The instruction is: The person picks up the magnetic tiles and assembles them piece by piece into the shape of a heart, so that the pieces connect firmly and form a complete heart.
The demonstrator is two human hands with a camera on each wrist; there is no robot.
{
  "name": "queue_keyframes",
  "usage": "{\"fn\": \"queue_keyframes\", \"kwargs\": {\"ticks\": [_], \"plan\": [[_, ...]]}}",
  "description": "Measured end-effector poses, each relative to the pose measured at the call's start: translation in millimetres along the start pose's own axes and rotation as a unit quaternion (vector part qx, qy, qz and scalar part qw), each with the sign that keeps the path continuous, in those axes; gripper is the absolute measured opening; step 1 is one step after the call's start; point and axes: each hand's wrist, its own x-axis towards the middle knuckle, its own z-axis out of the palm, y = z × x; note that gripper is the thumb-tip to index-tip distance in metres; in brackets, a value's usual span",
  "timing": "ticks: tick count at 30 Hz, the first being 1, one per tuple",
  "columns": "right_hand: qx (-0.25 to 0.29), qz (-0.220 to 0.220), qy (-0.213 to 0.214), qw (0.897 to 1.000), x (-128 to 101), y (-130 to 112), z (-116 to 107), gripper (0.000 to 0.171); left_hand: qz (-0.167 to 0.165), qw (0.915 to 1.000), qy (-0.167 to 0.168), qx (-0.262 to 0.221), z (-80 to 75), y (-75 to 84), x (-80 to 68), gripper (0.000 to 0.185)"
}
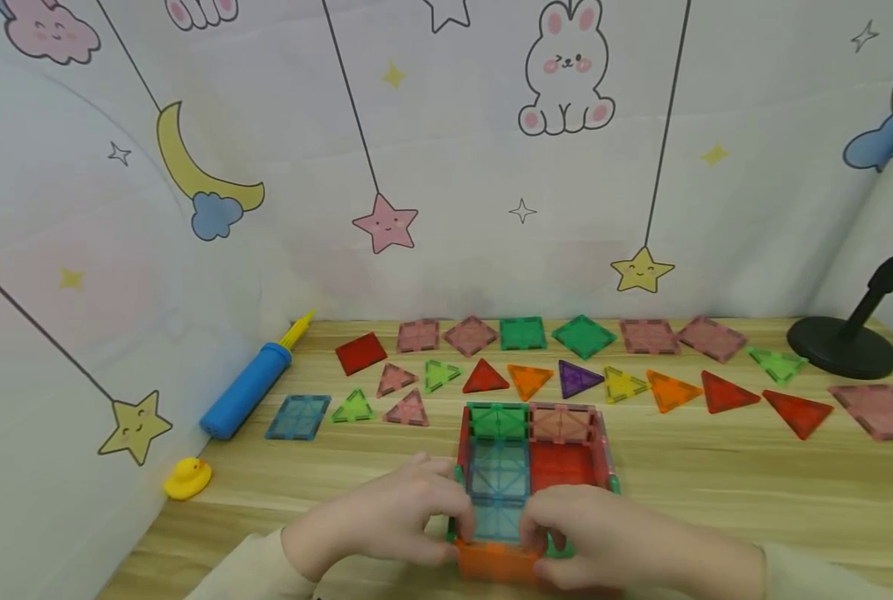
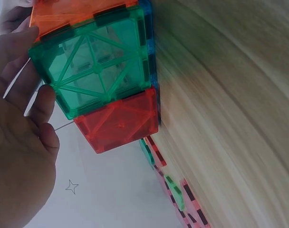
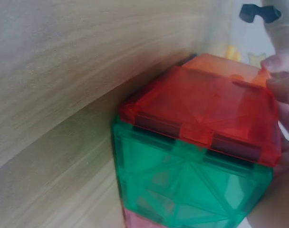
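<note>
Table: wooden table [image 1: 716,492], cartoon cloth behind.
Box: tile box [image 1: 559,462] near front edge.
Left hand [image 1: 386,521]: grips box's left wall.
Right hand [image 1: 611,542]: pinches orange tile [image 1: 495,562].
Around: loose tiles [image 1: 581,379], pump [image 1: 247,387], duck [image 1: 187,478].

Wooden desk [image 1: 716,483]. Bears an open box of magnetic tiles [image 1: 534,454]; beyond the box, rows of loose square tiles [image 1: 523,333] and triangle tiles [image 1: 581,379]; left of it, blue air pump [image 1: 247,387] and yellow rubber duck [image 1: 187,478]; far right, black round stand base [image 1: 840,346].
</note>
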Motion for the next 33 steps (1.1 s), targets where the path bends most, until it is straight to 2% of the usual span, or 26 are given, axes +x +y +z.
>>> {"fn": "queue_keyframes", "kwargs": {"ticks": [8,13,16,19,23,26,29,33], "plan": [[-0.033,-0.030,0.017,0.999,-4,0,1,0.003,-0.009,0.9996,-0.007,-0.024,-0.2,-0.5,-0.6,0.010],[-0.069,-0.091,0.050,0.992,-6,1,4,0.004,-0.012,0.9993,-0.007,-0.036,-0.3,-0.4,-1.7,0.008],[-0.077,-0.111,0.064,0.989,-7,2,5,0.006,-0.009,0.9994,-0.004,-0.035,0.2,-0.5,-2.0,0.007],[-0.043,-0.081,0.055,0.994,-10,2,4,0.007,-0.001,0.9993,0.002,-0.036,0.4,-1.1,-2.2,0.007],[-0.014,-0.075,0.091,0.993,-18,4,-1,0.011,0.021,0.9986,0.020,-0.044,-0.3,-2.8,-1.9,0.007],[-0.027,-0.121,0.132,0.983,-22,8,-4,0.017,0.040,0.9977,0.031,-0.045,-0.7,-4.4,-0.9,0.005],[-0.042,-0.138,0.122,0.982,-24,9,-4,0.016,0.046,0.9975,0.030,-0.045,-0.7,-5.8,-0.4,0.004],[-0.075,-0.157,0.091,0.981,-22,9,0,0.013,0.035,0.9982,0.025,-0.041,-0.8,-5.6,-0.5,0.004]]}}
